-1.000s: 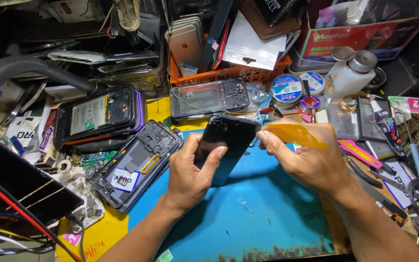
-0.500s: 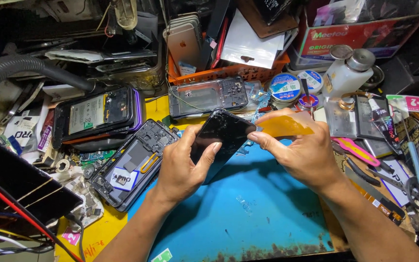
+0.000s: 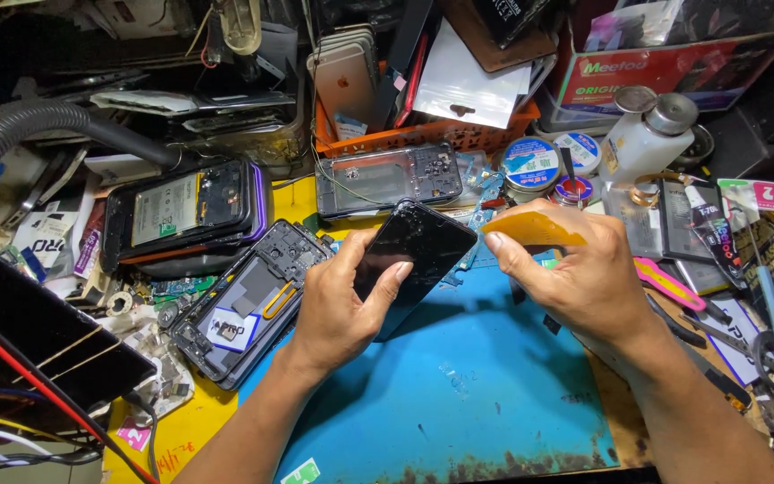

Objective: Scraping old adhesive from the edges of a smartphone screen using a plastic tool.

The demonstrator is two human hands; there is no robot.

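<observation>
- Cluttered repair bench, blue mat (image 3: 459, 403) at centre, yellow surface at its left edge.
- Far left: grey ribbed hose (image 3: 20, 125); below it, an opened phone (image 3: 185, 211) with purple rim and white battery label.
- Gutted phone frame (image 3: 248, 300) lies just beside the left hand (image 3: 342, 305).
- Left hand pinches black phone panel (image 3: 418, 251), thumb on its face, raised above the mat.
- Right hand (image 3: 584, 278) fingers pressed together on orange pry card (image 3: 530, 231), near the panel's top corner.
- Behind: orange basket (image 3: 423, 134), round blue-white tins (image 3: 530, 161).
- Right: white bottle (image 3: 647, 134), red-and-white box (image 3: 674, 72), pink square tag (image 3: 754, 193).
</observation>
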